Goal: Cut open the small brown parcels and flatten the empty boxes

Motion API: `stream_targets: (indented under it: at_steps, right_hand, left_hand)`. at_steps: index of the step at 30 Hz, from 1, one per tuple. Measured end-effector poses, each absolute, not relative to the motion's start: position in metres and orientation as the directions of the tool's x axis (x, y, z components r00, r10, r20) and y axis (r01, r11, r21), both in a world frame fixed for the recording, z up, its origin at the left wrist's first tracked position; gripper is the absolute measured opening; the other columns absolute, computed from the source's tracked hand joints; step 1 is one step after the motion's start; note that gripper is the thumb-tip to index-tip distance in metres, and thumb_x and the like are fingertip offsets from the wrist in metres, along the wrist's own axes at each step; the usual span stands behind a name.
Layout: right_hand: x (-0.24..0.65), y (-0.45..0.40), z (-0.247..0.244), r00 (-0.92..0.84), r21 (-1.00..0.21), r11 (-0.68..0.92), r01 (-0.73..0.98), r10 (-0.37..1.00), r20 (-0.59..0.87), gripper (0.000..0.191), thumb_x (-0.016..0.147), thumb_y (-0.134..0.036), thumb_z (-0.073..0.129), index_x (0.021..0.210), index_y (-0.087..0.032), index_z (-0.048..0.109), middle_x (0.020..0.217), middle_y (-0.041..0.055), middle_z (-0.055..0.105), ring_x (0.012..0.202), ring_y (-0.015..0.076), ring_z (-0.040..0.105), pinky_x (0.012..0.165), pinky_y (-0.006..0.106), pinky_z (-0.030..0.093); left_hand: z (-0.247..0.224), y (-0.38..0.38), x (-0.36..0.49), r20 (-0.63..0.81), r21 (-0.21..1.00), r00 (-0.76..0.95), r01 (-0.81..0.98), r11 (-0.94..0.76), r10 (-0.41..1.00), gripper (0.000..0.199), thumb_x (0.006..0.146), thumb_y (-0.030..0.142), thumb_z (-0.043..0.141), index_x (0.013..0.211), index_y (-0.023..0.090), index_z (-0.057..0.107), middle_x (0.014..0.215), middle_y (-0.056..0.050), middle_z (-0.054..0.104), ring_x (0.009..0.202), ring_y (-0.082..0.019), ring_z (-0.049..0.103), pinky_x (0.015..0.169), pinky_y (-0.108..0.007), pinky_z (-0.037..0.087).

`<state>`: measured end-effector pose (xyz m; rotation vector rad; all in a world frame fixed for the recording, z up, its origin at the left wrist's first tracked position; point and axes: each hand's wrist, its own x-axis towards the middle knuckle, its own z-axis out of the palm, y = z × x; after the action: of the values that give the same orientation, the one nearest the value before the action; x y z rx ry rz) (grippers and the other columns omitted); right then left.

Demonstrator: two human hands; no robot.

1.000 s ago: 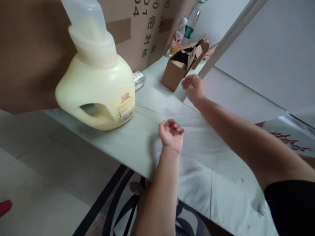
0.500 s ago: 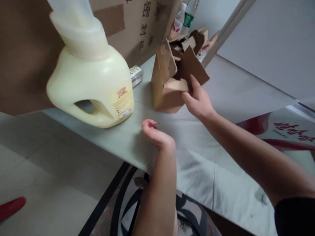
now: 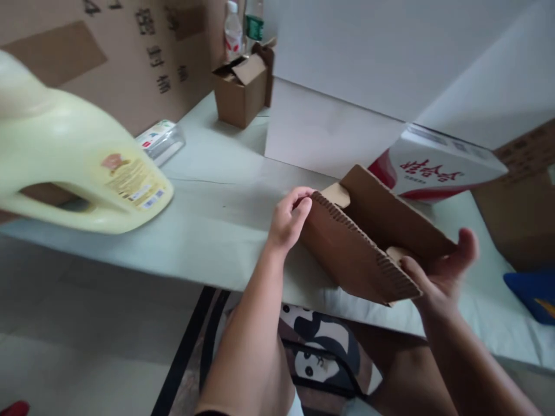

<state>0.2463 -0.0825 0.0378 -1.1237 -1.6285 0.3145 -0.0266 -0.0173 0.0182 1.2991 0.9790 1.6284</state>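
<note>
A brown cardboard box (image 3: 347,254) with its top flaps raised is tilted over the table near its front edge. My left hand (image 3: 289,219) grips its left corner, with the thumb on the upper edge. On the right end is my right hand (image 3: 442,277), its thumb at a small inner flap (image 3: 396,254) and a blurred finger sticking up beyond the far panel. The inside of the box is mostly hidden by the near panel.
A large pale yellow jug (image 3: 87,150) stands at left, beside a clear plastic container (image 3: 167,141). Farther back are another small cardboard box (image 3: 234,101) and plastic bottles (image 3: 233,32). White panels (image 3: 333,121) and a red-and-white carton (image 3: 437,164) line the rear.
The box has moved right and closer to me, away from the small box behind. My left hand has gone from hanging free to gripping it. The view has turned right.
</note>
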Motion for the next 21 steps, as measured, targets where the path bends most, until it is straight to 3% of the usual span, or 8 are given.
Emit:
stream_targets:
  at_steps: [3,5,8,10,14,17,21]
  right_hand:
    - [0.253,-0.086,0.025,0.028,-0.729,0.549,0.409,0.791,0.611,0.093,0.088,-0.023,0.070,0.155,-0.055,0.015,0.131,0.0005,0.064,0.115,0.0237,0.067,0.104,0.054,0.053]
    - [0.253,-0.088,0.016,0.063,-0.790,0.541,0.289,0.812,0.580,0.085,0.092,-0.027,0.065,0.155,-0.055,0.014,0.127,-0.0005,0.068,0.114,0.0219,0.069,0.100,0.050,0.056]
    - [0.255,-0.091,0.008,0.041,-0.808,0.574,0.133,0.811,0.583,0.048,0.095,-0.046,0.060,0.142,-0.042,0.050,0.127,0.0035,0.070,0.121,0.0259,0.067,0.102,0.048,0.056]
    - [0.261,-0.092,0.008,-0.005,-0.796,0.595,0.109,0.801,0.598,0.034,0.097,-0.052,0.054,0.118,-0.032,0.071,0.127,0.0059,0.071,0.122,0.0281,0.066,0.107,0.050,0.053]
    - [0.277,-0.095,0.017,-0.046,-0.805,0.573,0.156,0.818,0.573,0.022,0.098,-0.027,0.053,0.099,-0.028,0.075,0.113,0.0041,0.076,0.111,0.0232,0.072,0.109,0.050,0.054]
    - [0.286,-0.101,0.015,-0.077,-0.831,0.535,0.154,0.845,0.529,0.022,0.098,-0.032,0.055,0.112,-0.030,0.071,0.124,0.0050,0.073,0.120,0.0245,0.068,0.109,0.050,0.053]
    - [0.295,-0.105,0.001,0.030,-0.938,0.341,0.063,0.939,0.343,0.048,0.098,-0.057,0.048,0.138,-0.031,0.054,0.145,0.0081,0.060,0.134,0.0274,0.057,0.110,0.052,0.050]
  left_hand:
    - [0.016,-0.009,0.000,0.369,0.929,-0.126,0.012,-0.370,0.921,0.051,0.087,0.068,0.054,0.100,0.020,0.068,0.096,-0.008,0.073,0.089,-0.019,0.066,0.084,-0.033,0.054]
    - [0.011,-0.002,0.013,0.407,0.913,-0.199,0.085,-0.398,0.891,0.047,0.085,0.063,0.061,0.105,0.021,0.067,0.100,-0.007,0.072,0.093,-0.019,0.066,0.086,-0.033,0.054]
    - [0.004,0.009,0.022,0.473,0.881,-0.220,0.097,-0.463,0.853,0.047,0.086,0.052,0.065,0.125,0.026,0.062,0.115,-0.007,0.071,0.103,-0.019,0.067,0.093,-0.034,0.054]
    - [0.004,0.015,0.026,0.539,0.842,-0.171,0.150,-0.519,0.825,0.034,0.090,0.042,0.061,0.120,0.027,0.069,0.119,-0.006,0.070,0.111,-0.019,0.065,0.102,-0.036,0.052]
    - [0.013,0.018,0.036,0.557,0.816,-0.063,0.226,-0.532,0.828,0.026,0.087,0.026,0.056,0.097,0.027,0.080,0.115,-0.004,0.071,0.117,-0.020,0.063,0.105,-0.038,0.051]
    - [0.021,0.016,0.047,0.509,0.851,-0.103,0.205,-0.483,0.855,0.026,0.078,0.020,0.055,0.083,0.024,0.081,0.102,-0.005,0.074,0.105,-0.020,0.066,0.097,-0.036,0.053]
    - [0.030,0.016,0.056,0.389,0.921,-0.324,0.138,-0.364,0.862,0.024,0.065,0.022,0.052,0.070,0.016,0.075,0.085,-0.008,0.072,0.093,-0.021,0.066,0.091,-0.036,0.052]
